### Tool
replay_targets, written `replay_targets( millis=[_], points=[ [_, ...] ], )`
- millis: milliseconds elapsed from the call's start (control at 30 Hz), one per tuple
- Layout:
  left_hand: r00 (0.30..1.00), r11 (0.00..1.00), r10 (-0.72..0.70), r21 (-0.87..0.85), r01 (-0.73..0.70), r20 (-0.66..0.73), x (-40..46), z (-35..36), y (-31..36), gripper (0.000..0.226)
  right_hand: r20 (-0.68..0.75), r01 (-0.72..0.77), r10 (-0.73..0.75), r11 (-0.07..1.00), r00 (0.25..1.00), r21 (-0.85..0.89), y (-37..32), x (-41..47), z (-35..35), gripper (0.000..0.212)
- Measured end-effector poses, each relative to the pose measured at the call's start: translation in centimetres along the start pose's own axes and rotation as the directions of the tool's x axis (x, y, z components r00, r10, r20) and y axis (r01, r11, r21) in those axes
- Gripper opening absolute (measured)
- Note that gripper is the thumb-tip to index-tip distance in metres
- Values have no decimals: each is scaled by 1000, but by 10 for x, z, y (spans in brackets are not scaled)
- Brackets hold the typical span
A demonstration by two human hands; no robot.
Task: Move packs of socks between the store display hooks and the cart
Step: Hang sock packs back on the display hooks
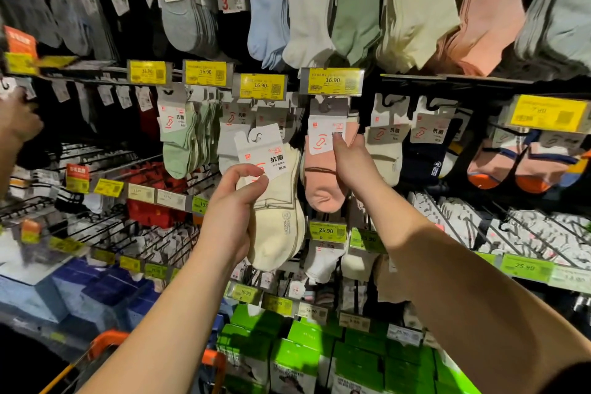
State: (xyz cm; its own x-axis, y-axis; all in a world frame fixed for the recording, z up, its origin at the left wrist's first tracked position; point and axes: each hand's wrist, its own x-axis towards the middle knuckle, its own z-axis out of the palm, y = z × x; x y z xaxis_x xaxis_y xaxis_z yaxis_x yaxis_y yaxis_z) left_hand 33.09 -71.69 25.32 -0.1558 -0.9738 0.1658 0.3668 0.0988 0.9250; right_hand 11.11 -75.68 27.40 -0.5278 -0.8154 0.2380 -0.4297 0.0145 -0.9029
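My left hand (232, 211) grips the cream sock pack (276, 208), off its hook; my right hand (350, 163) pinches the pink pack (323, 169), still hanging. I should slide it straight outward along the hook.

single head-worn wide-angle view, facing forward and slightly down, close to the sock display rack (415, 78); the orange cart handle (108, 342) sits at the lower left edge.

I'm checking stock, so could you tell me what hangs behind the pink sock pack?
More packs seem to hang behind the pink sock pack, but it and the right hand cover them; count unclear.
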Motion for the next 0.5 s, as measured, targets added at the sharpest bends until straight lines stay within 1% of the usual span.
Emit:
replay_targets(
  millis=[67, 167, 233, 333, 500],
  points=[
    [1000, 1000, -3, 1, 3, 6, 0, 1, 0, 13, -1, -12, 12, 996, 1000, -93, 3, 6, 2, 55],
    [1000, 1000, -1, -8, 1, 8, 0, 3, -3, 25, 1, -30, 31, 976, 1000, -216, 4, 14, 5, 61],
    [1000, 1000, -6, -18, 6, 5, -1, 5, -3, 27, 8, -50, 54, 961, 999, -272, 3, 19, 7, 65],
    [1000, 1000, -17, -20, 17, 18, -4, 10, -1, 22, 2, -86, 91, 946, 996, -313, 0, 29, 9, 69],
    [999, 1000, -23, -16, 23, 22, -6, 12, 0, 20, -6, -118, 124, 928, 992, -354, 3, 39, 10, 68]
  ],
)
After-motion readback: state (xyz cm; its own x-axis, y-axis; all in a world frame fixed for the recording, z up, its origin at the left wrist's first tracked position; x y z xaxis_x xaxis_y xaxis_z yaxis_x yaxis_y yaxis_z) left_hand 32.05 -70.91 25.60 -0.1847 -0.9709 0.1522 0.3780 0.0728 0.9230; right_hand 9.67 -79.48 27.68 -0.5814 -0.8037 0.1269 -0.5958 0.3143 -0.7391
